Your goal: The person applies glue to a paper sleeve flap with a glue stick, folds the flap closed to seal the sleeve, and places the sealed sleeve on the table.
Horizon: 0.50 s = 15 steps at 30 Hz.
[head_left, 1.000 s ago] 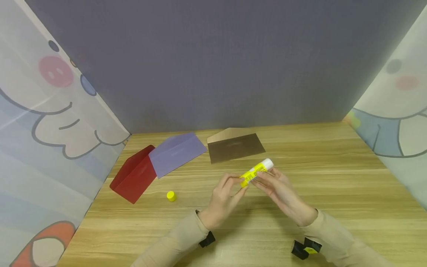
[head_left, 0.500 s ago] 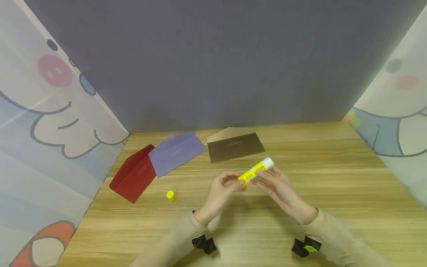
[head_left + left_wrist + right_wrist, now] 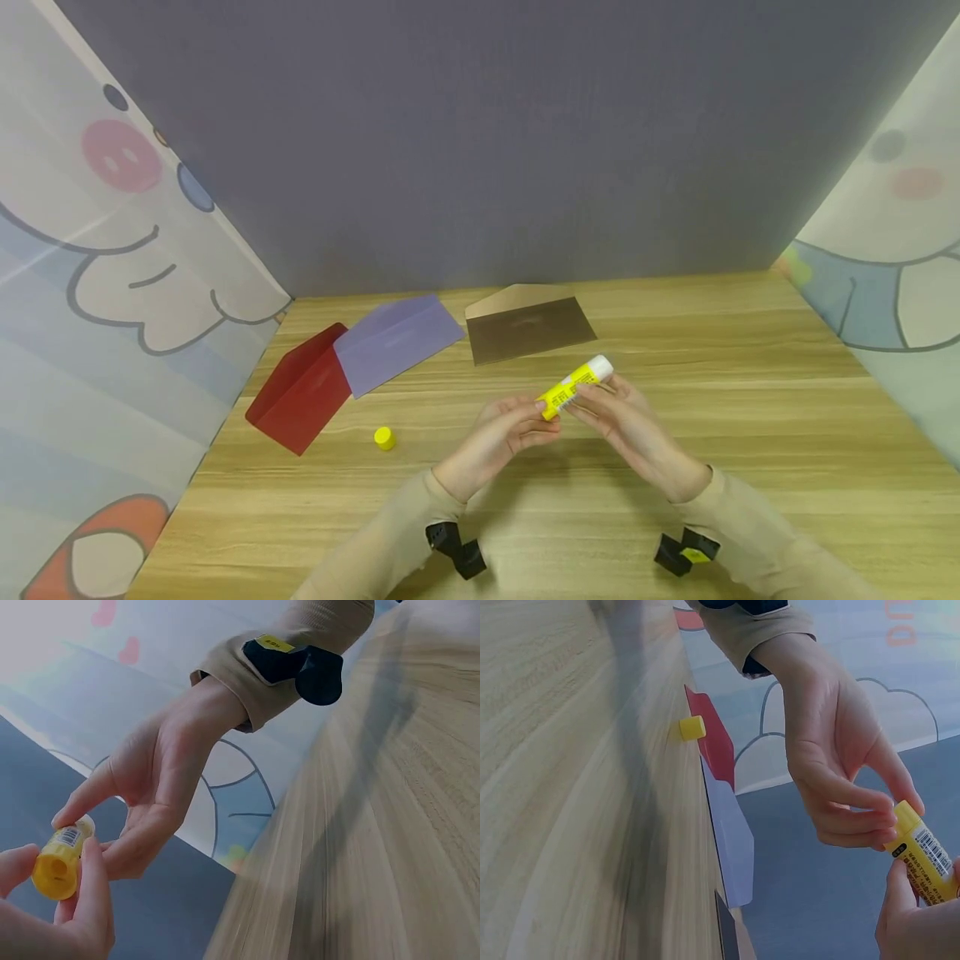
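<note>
Above the table, both hands hold a yellow glue stick (image 3: 567, 390) with a white upper end, tilted up to the right. The left hand (image 3: 498, 433) pinches its yellow base between thumb and fingers. Around the barrel, nearer the white end, the right hand (image 3: 633, 429) grips with thumb and fingers. In the left wrist view the round yellow base of the glue stick (image 3: 56, 871) faces the camera. A barcode and printed text show on the glue stick (image 3: 926, 859) in the right wrist view. Its yellow cap (image 3: 385, 438) stands on the table, left of the hands.
Along the back of the wooden table (image 3: 750, 400) lie a red envelope (image 3: 303, 392), a purple envelope (image 3: 401, 343) and a brown envelope (image 3: 531, 329), flaps raised. The red and purple ones touch or overlap. A grey panel (image 3: 510, 150) rises behind.
The left hand has shifted its fingers on the glue stick's base and its wrist has rolled. The right hand and the glue stick have hardly moved.
</note>
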Tool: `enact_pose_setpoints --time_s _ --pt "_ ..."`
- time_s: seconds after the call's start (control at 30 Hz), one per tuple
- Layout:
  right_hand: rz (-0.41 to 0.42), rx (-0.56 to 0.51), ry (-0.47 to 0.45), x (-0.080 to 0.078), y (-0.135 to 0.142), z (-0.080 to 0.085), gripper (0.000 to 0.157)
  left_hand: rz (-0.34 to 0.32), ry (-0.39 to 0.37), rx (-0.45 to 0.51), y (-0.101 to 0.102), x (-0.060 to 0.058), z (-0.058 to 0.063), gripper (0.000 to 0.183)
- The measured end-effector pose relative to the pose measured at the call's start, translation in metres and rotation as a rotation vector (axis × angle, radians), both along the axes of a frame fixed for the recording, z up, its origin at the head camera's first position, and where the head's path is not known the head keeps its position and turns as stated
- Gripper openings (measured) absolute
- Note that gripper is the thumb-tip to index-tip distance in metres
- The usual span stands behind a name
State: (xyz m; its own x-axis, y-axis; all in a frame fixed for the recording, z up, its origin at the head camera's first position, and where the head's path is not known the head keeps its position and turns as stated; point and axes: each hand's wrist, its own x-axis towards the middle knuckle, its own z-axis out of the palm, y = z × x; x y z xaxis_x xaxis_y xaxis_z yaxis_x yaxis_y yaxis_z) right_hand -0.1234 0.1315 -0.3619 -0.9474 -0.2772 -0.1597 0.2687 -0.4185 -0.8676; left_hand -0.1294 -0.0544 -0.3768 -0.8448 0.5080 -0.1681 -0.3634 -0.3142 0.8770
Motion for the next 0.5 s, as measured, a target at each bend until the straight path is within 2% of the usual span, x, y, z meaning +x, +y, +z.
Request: enact_pose_setpoints --time_s 0.13,0.27,0.5 --pt "-0.001 -0.002 -0.007 -0.0003 -0.0002 -0.0025 0.045 0.016 0.006 -0.021 0.0002 -0.0007 -0.0015 0.018" --pt "-0.003 -0.002 -0.009 0.0001 -0.0006 -0.0035 0.045 0.076 0.036 -0.06 0.0011 0.0016 -0.0009 0.012" --pt "-0.006 -0.004 -0.022 0.0004 -0.0021 -0.0023 0.052 0.215 0.197 -0.164 0.0049 0.0082 -0.0005 0.023"
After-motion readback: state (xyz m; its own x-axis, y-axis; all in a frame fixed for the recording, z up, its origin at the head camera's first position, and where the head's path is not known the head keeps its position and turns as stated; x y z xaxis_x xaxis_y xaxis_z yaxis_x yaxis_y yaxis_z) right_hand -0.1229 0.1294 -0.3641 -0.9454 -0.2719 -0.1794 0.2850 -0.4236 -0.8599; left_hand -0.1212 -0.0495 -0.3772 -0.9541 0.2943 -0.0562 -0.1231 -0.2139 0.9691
